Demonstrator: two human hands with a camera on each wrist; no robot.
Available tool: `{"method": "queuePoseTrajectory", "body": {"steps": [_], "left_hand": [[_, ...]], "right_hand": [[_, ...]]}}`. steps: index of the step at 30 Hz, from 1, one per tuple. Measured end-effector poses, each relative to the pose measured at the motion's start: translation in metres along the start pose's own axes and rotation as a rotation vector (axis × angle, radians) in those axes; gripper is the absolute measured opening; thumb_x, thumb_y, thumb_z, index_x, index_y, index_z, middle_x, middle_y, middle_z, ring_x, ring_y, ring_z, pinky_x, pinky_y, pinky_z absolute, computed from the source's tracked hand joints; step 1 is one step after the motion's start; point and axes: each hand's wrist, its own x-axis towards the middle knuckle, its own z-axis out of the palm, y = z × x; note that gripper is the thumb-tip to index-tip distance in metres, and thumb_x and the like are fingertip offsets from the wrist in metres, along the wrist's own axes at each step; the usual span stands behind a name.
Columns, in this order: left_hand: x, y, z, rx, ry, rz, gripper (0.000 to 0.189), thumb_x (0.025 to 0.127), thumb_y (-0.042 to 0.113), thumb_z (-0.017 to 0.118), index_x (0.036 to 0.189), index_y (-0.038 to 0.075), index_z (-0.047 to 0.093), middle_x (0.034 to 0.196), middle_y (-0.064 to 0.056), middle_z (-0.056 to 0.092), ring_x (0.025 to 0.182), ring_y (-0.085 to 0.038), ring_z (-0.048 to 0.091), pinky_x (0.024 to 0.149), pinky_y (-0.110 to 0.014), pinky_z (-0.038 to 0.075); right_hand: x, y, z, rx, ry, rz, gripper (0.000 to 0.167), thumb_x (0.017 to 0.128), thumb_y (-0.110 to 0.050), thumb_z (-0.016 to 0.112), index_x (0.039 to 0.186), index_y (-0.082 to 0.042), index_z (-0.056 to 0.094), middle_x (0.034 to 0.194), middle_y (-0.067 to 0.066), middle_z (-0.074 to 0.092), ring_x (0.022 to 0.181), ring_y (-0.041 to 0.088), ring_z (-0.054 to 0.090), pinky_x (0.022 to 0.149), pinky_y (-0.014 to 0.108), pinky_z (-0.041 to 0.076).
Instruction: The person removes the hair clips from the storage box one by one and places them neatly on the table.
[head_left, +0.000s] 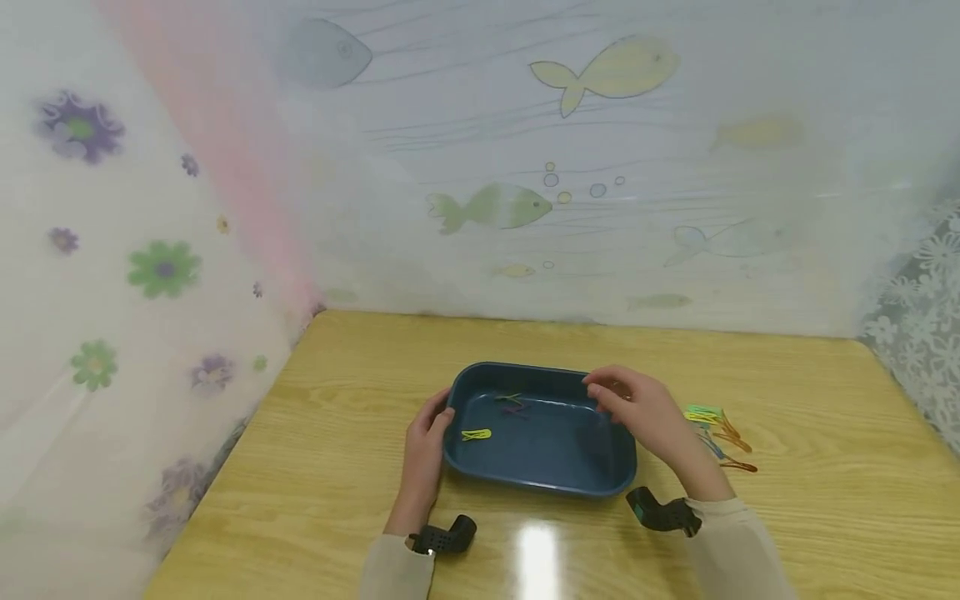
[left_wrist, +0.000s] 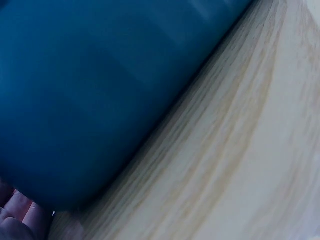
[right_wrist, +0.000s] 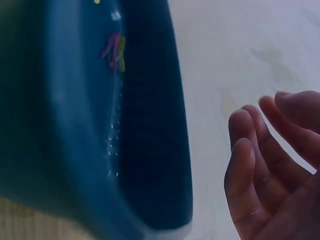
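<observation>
A dark blue plastic tray [head_left: 540,489] stands on the table. My left hand [head_left: 422,454] holds its left end, the thumb at the rim and the fingers along the outer wall; a few of those fingers [left_wrist: 35,220] show past the tray's corner in the left wrist view. Inside lie a yellow hair clip [head_left: 476,434], a green hair clip [head_left: 507,398] and a purple hair clip [head_left: 515,411]. Above the right rim hovers my right hand [head_left: 648,412], fingers loosely bent and apart, nothing between them in the right wrist view.
Right of the tray, partly behind the right forearm, several hair clips [head_left: 705,414] in green, yellow, blue and orange lie in a loose group on the wooden table [head_left: 360,358]. A fish-printed curtain [head_left: 480,275] hangs behind the table. Each wrist carries a black camera [head_left: 450,537].
</observation>
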Motion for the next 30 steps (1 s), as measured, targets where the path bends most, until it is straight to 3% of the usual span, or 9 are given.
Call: {"method": "queuePoseTrajectory", "body": {"steps": [4,8,17,30], "left_hand": [[-0.003,0.012,0.002,-0.007,-0.017,0.006,0.031,0.092,0.017,0.049,0.122,0.013,0.054,0.121,-0.002,0.053,0.114,-0.014,0.045,0.098,-0.035,0.032],[-0.007,0.019,0.002,0.008,-0.021,0.013,0.032,0.092,0.014,0.047,0.123,0.008,0.052,0.123,-0.006,0.052,0.115,-0.017,0.045,0.098,-0.035,0.033],[-0.008,0.019,0.003,0.019,-0.014,-0.006,0.032,0.092,0.016,0.047,0.123,0.009,0.052,0.123,-0.003,0.052,0.115,-0.013,0.044,0.099,-0.033,0.032],[-0.008,0.02,0.002,0.03,-0.009,-0.011,0.032,0.092,0.017,0.046,0.124,0.011,0.052,0.124,-0.002,0.051,0.116,-0.012,0.043,0.099,-0.033,0.031]], "right_hand": [[0.012,-0.006,0.003,-0.038,-0.054,-0.012,0.031,0.089,-0.034,0.052,0.113,-0.016,0.058,0.095,0.006,0.062,0.076,0.016,0.059,0.063,0.037,0.049],[0.022,-0.012,0.006,-0.07,-0.118,-0.033,0.031,0.09,-0.034,0.051,0.113,-0.015,0.058,0.101,0.005,0.061,0.082,0.019,0.061,0.069,0.033,0.048],[0.043,-0.009,0.021,-0.128,-0.25,-0.045,0.027,0.09,-0.026,0.052,0.111,-0.01,0.059,0.102,0.005,0.06,0.079,0.021,0.059,0.066,0.03,0.047],[0.057,-0.005,0.039,-0.096,-0.34,0.008,0.027,0.089,-0.023,0.054,0.111,-0.008,0.059,0.096,0.008,0.062,0.077,0.02,0.059,0.06,0.029,0.048]]}}
